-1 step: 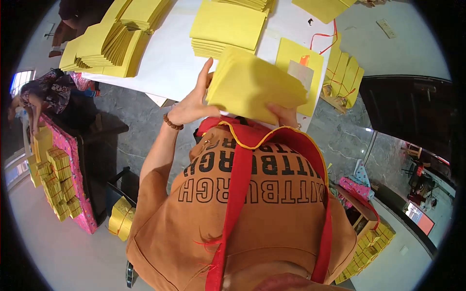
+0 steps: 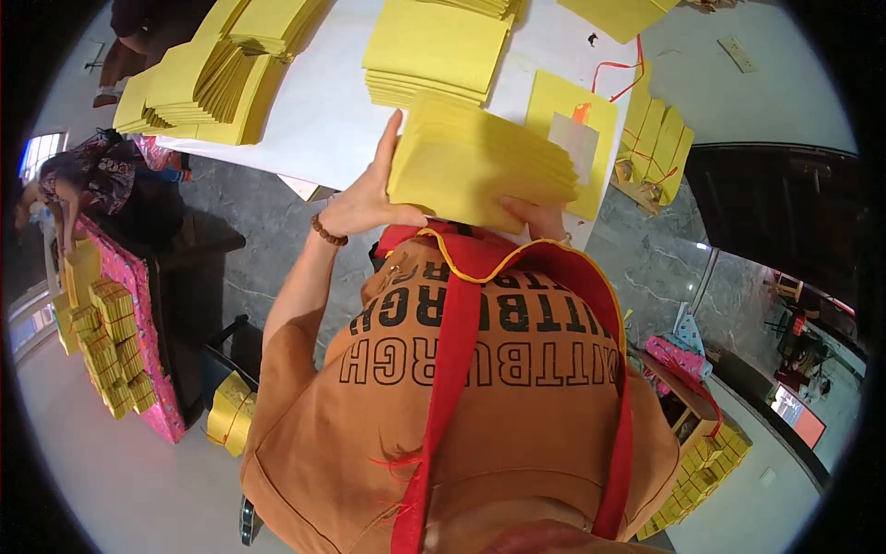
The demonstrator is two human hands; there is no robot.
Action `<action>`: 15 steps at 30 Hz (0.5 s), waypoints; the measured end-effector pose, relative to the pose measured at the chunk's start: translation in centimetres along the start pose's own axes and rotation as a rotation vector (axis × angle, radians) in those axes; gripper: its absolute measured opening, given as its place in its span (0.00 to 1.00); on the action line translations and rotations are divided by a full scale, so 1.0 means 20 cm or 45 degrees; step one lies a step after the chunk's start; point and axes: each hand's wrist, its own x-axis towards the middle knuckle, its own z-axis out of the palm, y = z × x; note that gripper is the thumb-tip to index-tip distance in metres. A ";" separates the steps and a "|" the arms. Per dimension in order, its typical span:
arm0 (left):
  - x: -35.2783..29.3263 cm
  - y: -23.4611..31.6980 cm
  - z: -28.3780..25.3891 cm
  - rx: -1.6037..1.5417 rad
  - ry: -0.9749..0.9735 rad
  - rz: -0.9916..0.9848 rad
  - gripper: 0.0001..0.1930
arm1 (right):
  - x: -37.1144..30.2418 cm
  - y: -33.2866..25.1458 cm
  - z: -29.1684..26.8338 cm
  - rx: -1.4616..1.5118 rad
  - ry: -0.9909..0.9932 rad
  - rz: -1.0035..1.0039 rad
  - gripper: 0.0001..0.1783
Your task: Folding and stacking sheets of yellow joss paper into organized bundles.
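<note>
Between my two hands is a thick stack of yellow paper [image 2: 471,171], held at the table edge close to my body. My left hand [image 2: 365,196] clasps its left end, the thumb along the near edge and the fingers up the side. At the near right, my right hand [image 2: 538,216] grips the stack with the thumb on top; its other fingers are hidden beneath. The sheets' edges show as fanned layers along the far and right sides. Just beyond lies another yellow paper stack [image 2: 434,54] on the white table [image 2: 323,111].
Several fanned yellow stacks [image 2: 198,88] lie at the table's left. A yellow sheet with a pale patch [image 2: 574,148] and a red string [image 2: 616,66] are at the right. Tied yellow bundles [image 2: 115,314] cover a pink table at far left, near another person [image 2: 88,180].
The stack has tilted and shifted slightly left between my hands, and more of its layered edges show. My right hand has moved a little left with it.
</note>
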 end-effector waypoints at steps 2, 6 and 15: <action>-0.02 -0.10 -0.05 -0.138 0.062 -0.148 0.66 | 0.07 0.05 -0.03 -0.337 -0.148 0.034 0.38; -0.02 -0.27 -0.12 -0.078 0.031 -0.286 0.61 | 0.22 0.24 -0.03 -0.984 -0.304 -0.434 0.47; -0.06 -0.38 -0.13 0.345 0.026 -0.296 0.50 | 0.18 0.12 0.08 -0.564 -0.210 -0.099 0.41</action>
